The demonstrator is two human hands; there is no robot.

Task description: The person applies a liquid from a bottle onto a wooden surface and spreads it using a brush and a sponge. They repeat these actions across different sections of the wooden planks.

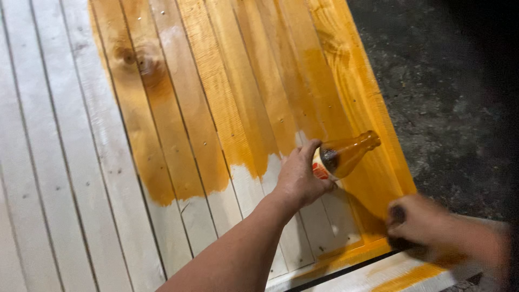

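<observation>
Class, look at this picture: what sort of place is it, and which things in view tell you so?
Probably an outdoor or workshop woodworking spot. A plank panel lies flat, partly stained orange, beside rough dark ground. The left hand holds a bottle of amber liquid.

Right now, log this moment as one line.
left hand: holds tilted amber bottle | right hand: blurred, at panel edge | wood panel: part stained orange

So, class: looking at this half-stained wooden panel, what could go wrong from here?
1. The bottle in the left hand is tipped on its side over the panel; stain might pour too fast and pool.
2. The right hand is blurred at the wet orange edge, so smears seem likely.
</observation>
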